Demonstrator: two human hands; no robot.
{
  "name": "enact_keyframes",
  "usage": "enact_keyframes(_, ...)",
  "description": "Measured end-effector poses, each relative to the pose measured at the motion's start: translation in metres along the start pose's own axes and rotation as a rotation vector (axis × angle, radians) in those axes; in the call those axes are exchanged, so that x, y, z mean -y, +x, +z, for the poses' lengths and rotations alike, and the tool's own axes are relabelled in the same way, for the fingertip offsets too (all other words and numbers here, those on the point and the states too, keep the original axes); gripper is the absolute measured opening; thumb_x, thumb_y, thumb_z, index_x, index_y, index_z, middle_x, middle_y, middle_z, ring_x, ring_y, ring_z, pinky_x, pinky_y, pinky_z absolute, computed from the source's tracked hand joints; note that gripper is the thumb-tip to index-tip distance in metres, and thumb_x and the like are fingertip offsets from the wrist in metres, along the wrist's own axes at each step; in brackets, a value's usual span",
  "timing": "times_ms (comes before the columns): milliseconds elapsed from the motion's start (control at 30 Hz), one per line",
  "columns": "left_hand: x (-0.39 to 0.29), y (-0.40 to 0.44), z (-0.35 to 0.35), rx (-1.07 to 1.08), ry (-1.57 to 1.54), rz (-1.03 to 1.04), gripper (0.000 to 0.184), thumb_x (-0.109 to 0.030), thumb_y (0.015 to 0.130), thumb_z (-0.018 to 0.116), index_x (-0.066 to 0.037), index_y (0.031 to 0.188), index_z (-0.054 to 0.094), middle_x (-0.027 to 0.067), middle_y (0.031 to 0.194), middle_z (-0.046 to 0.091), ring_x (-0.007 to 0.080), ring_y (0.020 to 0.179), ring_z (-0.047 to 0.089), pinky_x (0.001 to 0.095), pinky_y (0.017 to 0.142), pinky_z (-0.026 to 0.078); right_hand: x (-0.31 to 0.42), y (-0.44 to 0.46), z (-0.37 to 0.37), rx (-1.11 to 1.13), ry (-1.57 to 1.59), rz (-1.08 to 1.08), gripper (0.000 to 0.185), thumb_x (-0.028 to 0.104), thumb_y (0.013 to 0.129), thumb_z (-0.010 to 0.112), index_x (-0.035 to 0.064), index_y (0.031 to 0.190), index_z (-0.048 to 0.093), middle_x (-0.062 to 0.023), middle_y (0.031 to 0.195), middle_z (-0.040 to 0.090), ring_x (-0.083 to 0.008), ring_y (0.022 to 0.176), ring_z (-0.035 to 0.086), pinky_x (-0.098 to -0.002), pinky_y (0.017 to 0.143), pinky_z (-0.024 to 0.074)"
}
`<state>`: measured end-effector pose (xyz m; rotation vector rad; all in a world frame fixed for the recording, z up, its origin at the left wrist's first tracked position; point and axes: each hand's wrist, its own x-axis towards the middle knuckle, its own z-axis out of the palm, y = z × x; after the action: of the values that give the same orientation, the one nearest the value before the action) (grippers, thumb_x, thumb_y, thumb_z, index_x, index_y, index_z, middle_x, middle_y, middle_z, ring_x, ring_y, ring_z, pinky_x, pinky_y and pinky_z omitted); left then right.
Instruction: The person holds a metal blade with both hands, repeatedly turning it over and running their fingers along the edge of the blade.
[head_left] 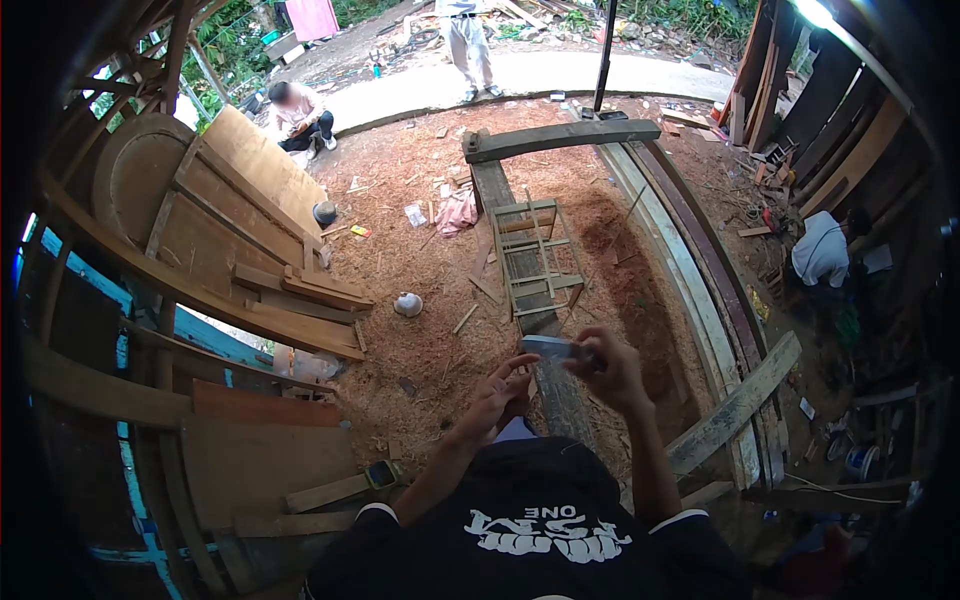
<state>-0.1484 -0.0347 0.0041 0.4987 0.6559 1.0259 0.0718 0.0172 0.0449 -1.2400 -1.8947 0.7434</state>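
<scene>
Flat tool (pixel 548 347) with pale, blade-like face and darker rear end, at 4 o'clock from view centre, raised above long weathered plank (pixel 563 400). Right hand (pixel 610 372), farther out at 4 o'clock: closed on darker end. Left hand (pixel 490 402), at 6 o'clock: fingers curled narrow, tips close to near edge of pale face; cannot tell whether touching it or pinching something thin. Slatted stick frame (pixel 538 250) at 1 o'clock, on and beside same plank. White dome-shaped object (pixel 408 305) at 9 o'clock, among shavings on the ground (pixel 400 360). Pink cloth (pixel 457 212) near 12 o'clock. Seated person (pixel 300 115) between 10 and 11 o'clock, well apart from both hands. Main hazard, as judged: cut to left fingertips if pale edge is sharp; likely cause, slip of right grip or sudden twist toward left hand. Second hazard: drop onto plank or into shavings, from loose hold on darker end. Third: knock against stick frame, from too wide a swing toward 12 o'clock.
</scene>
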Motion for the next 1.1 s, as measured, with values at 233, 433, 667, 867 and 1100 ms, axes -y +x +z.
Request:
enact_keyframes(233,-0.007,0.005,0.014,-0.115,-0.018,-0.044,0.037,-0.011,0.103,0.049,-0.004,0.14,0.048,-0.005,0.079,0.05,0.002,0.061,0.039,0.0202,0.055,0.035,0.008,-0.007,0.029,0.139,-0.009,0.031,0.045,0.031,0.08,0.082,0.0117,0.105,0.049,-0.0072,0.076,0.07,-0.0184,0.062,0.068,-0.0323,0.054,0.0511)
enact_keyframes(433,-0.001,-0.004,-0.002,0.012,-0.005,-0.026,0.039,-0.009,0.103,0.047,-0.004,0.142,0.048,-0.0052,0.08,0.05,0.0018,0.06,0.039,0.0188,0.054,0.034,-0.001,0.002,0.019,-0.045,-0.002,-0.042,0.048,0.022,0.073,0.088,0.0087,0.097,0.048,-0.0061,0.065,0.062,-0.0121,0.057,0.062,-0.0292,0.051,0.0494)
enact_keyframes(667,-0.005,0.009,0.002,-0.003,-0.069,0.008,0.039,-0.009,0.104,0.045,-0.003,0.142,0.047,-0.0065,0.074,0.046,0.0021,0.059,0.035,0.0188,0.054,0.033,0.0,-0.005,0.025,0.107,-0.029,0.127,0.052,0.028,0.074,0.088,0.0096,0.098,0.045,-0.0041,0.061,0.057,-0.0116,0.054,0.058,-0.0293,0.051,0.0463)
enact_keyframes(867,0.001,0.009,0.002,-0.003,-0.084,-0.025,0.039,-0.011,0.104,0.047,-0.004,0.142,0.048,-0.0069,0.073,0.045,0.0016,0.06,0.037,0.0187,0.056,0.033,-0.003,-0.013,0.034,0.002,-0.021,-0.016,0.052,0.029,0.071,0.09,0.009,0.095,0.048,-0.0033,0.06,0.056,-0.0127,0.051,0.056,-0.0298,0.049,0.044)
enact_keyframes(1100,-0.001,0.012,0.001,-0.059,-0.084,-0.019,0.019,-0.011,0.101,0.053,-0.005,0.118,0.061,-0.0049,0.071,0.044,0.0074,0.058,0.041,0.0267,0.06,0.041,-0.011,-0.007,0.025,-0.116,-0.141,-0.03,0.05,0.03,0.07,0.09,0.009,0.09,0.05,-0.0034,0.061,0.058,-0.0147,0.051,0.057,-0.0298,0.048,0.0453)
